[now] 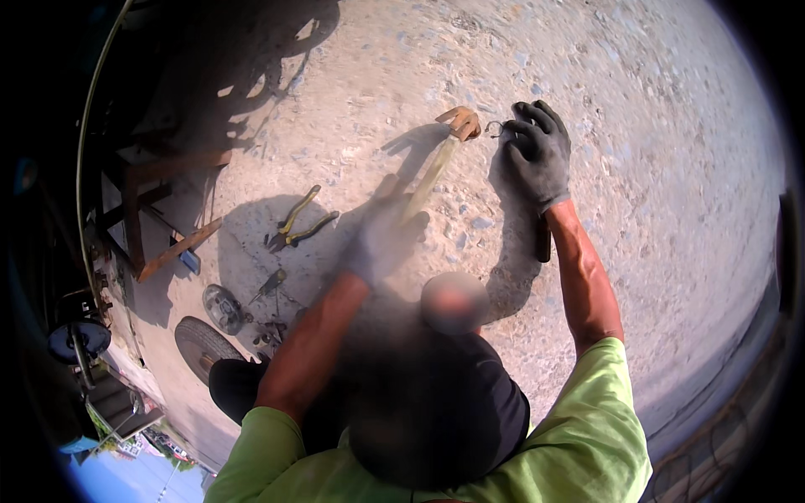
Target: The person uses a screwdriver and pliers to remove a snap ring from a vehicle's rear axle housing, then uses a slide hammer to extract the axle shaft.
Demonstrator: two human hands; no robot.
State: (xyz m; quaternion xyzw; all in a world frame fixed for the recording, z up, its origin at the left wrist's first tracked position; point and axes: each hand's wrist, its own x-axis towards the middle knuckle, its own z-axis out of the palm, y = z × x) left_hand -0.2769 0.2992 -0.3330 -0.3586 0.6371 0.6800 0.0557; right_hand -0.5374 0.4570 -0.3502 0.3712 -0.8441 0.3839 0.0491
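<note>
- One broad stretch of rough, pale ground [654,193] fills most of the view; grit and grey-blue stones show in its surface. Sunlit at centre and right, shaded at upper left.
- Strip of blue sky [138,478] at the lower-left rim, bent by the lens.
- Brown angular frame [132,210], on the left, at the edge of the dark area; shadows fall on the ground beside it.
- Black tyre [201,348], lower left, near the person's dark-clothed leg.
- Hammer [432,178], near centre: rust-coloured head toward the top, yellowish handle slanting down into the left hand.
- Left hand [387,241], gloved, motion-blurred; appears closed around the handle. Finger detail not readable.
- Right hand [539,159], dark-gloved, low over the ground; fingers partly curled. Cannot tell whether it grips anything.
- Pliers [298,225], yellow-handled, lying opened on shaded ground, left of the left hand.
- Round metal part [222,308], just beside the tyre; small dark pieces nearby, too unclear to identify.
- Dark bar [544,239], beside the right wrist; hold on it unclear.
- Small dark wire loop [495,127], between hammer head and right fingertips.
</note>
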